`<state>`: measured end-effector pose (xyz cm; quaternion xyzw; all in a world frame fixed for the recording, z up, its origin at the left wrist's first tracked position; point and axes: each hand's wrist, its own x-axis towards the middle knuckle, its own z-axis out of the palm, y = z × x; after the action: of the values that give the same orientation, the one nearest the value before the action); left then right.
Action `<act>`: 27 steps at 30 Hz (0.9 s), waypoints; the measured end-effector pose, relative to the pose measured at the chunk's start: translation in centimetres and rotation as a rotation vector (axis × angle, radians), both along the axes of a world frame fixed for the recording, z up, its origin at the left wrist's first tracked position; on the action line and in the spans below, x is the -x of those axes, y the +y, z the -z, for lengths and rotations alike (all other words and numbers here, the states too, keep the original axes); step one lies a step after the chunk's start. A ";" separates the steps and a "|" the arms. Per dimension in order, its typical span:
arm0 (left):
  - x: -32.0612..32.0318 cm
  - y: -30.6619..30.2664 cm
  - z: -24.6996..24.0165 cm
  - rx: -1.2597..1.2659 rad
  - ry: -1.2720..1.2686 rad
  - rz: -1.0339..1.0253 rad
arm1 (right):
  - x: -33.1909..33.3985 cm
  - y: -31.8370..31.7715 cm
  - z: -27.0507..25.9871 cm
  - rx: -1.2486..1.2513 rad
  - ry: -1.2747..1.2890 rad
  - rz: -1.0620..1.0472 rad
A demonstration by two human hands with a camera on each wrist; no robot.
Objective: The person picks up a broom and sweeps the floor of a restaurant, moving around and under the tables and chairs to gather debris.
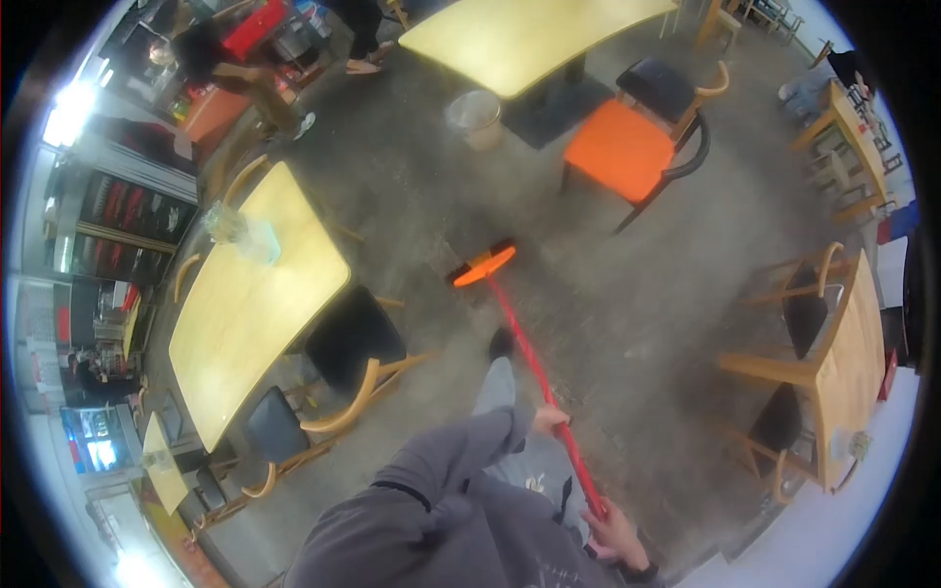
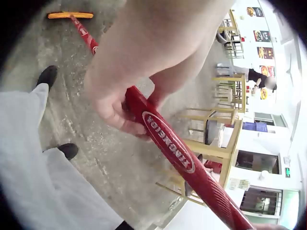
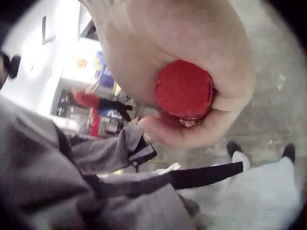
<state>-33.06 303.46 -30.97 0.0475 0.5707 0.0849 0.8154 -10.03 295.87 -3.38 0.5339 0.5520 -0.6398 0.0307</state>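
Observation:
A red pole [image 1: 529, 355] runs up from the person's hands to an orange broom head [image 1: 485, 266] with dark bristles on the grey floor. The left hand [image 1: 551, 421] grips the pole partway along; in the left wrist view the left hand [image 2: 139, 62] curls its fingers round the red shaft [image 2: 180, 155], just above white lettering. Near the pole's upper end the right hand [image 1: 615, 534] holds it. In the right wrist view the right hand [image 3: 192, 62] wraps round the pole's round red end cap [image 3: 184, 89].
A yellow table [image 1: 260, 294] with chairs stands at the left, another yellow table [image 1: 520, 44] at the top. A bin [image 1: 475, 119] and an orange-seated chair [image 1: 619, 147] are ahead. Wooden tables and chairs line the right. People are in the background.

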 end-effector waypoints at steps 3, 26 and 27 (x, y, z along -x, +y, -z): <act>0.0 -0.6 -3.7 -0.216 -0.069 0.109 | 1.0 1.4 -5.3 0.230 -0.044 0.075; 39.0 24.1 -12.5 -0.467 0.980 0.200 | 40.7 28.0 4.3 0.215 0.209 0.094; 39.6 24.4 -11.9 -0.555 0.927 0.262 | 42.0 29.1 5.1 0.265 0.216 0.133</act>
<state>-72.68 327.90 -19.09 0.3634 0.8154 0.0999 0.4395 -52.00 324.97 -8.48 0.4889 0.4262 -0.7612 -0.0010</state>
